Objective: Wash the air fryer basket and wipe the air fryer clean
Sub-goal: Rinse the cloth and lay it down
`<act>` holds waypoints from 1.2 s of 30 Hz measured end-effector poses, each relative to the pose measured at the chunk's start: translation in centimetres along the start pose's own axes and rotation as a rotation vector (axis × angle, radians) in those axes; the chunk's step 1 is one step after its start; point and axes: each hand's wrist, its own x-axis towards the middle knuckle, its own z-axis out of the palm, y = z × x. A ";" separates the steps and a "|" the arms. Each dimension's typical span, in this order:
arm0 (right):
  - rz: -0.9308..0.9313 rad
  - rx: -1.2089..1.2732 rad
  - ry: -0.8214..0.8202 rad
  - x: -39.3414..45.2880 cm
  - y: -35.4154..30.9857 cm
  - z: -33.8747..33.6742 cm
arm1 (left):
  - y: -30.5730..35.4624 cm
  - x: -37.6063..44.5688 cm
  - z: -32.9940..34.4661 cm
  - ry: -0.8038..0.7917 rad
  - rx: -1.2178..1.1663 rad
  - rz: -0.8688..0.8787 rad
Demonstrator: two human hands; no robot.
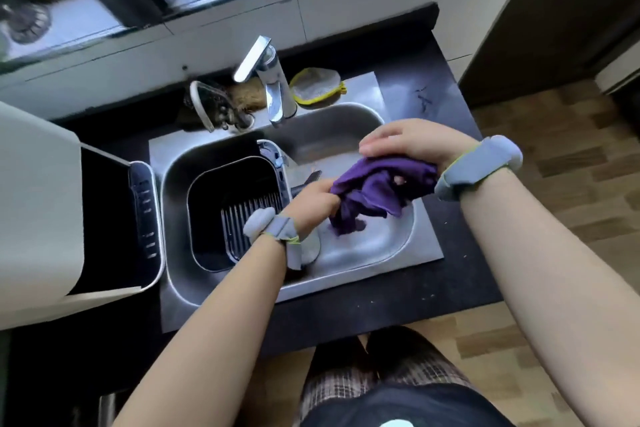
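I stood at a small steel sink (349, 263) set in a dark counter. My left hand (311, 204) and my right hand (412, 146) were both closed on a soft purple cloth (381, 189); it looked light and limp, probably wet, best gripped in a bunch. The black square air fryer basket (211, 204) sat in the sink, rigid, probably slippery; beside it stood the white air fryer (38, 211).

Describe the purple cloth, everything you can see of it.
The purple cloth is a soft, thin-looking fabric, deep violet, bunched and creased rather than spread flat. Both hands hold it above the right part of the steel sink: the right hand is closed over its upper end, and the left hand grips its lower left part. A loose, crumpled tail hangs down from between the hands toward the sink floor. Whether it is wet cannot be told. It lies to the right of the air fryer basket, apart from it.
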 end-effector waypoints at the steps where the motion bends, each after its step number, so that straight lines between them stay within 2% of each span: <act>1: 0.050 0.281 -0.073 0.4 -0.3 -0.4 | 0.0 0.0 -0.5 -0.054 -0.141 -0.080; 3: 0.088 0.774 -0.161 1.4 -0.3 -0.7 | 0.0 0.0 -1.4 -0.193 -0.374 -0.169; 5: 0.112 1.075 -0.161 2.2 0.7 0.4 | -0.2 0.1 -1.8 -0.241 -0.549 -0.143; 6: 0.129 1.072 -0.136 2.3 1.4 1.4 | -0.1 0.1 -1.9 -0.187 -0.567 -0.123; 7: 0.156 0.966 -0.127 2.3 2.1 2.5 | -0.1 0.4 -1.9 -0.132 -0.578 -0.086; 9: 0.171 0.772 -0.210 1.7 3.3 4.9 | 0.1 0.4 -1.5 -0.094 -0.622 -0.065; 11: 0.131 0.792 -0.209 1.3 3.6 6.3 | 0.0 0.5 -1.3 -0.093 -0.599 -0.067; 14: 0.079 0.729 0.133 1.2 3.7 6.4 | 0.0 0.4 -1.5 0.082 -0.487 0.019; 17: 0.043 0.692 0.278 1.4 3.5 6.2 | 0.5 -0.1 -2.0 0.261 -0.440 0.138; 18: 0.036 0.707 0.258 1.5 3.3 6.2 | 0.7 -0.2 -2.2 0.310 -0.330 0.204; 21: -0.011 0.786 0.021 1.2 2.4 6.9 | 1.3 -0.4 -1.7 0.467 0.156 0.459; 22: -0.041 0.738 -0.018 1.3 2.1 7.3 | 1.7 -0.4 -1.5 0.485 0.203 0.492; 23: -0.068 0.658 -0.026 1.2 1.9 7.8 | 2.0 -0.4 -1.5 0.488 0.178 0.478; 25: -0.095 0.506 0.077 1.5 1.7 8.0 | 2.2 0.0 -2.3 0.511 0.102 0.404; 29: -0.089 0.651 0.280 1.5 1.6 6.2 | 1.8 0.3 -4.4 0.543 -0.058 0.284; 32: -0.099 0.486 0.392 0.7 1.9 4.7 | 2.2 0.5 -4.2 0.516 0.000 0.275; 34: -0.095 0.308 0.395 0.3 1.5 4.4 | 2.5 1.2 -4.1 0.495 0.072 0.187; 36: -0.144 0.269 0.399 -0.3 0.8 3.7 | 3.0 1.9 -4.4 0.456 0.186 0.086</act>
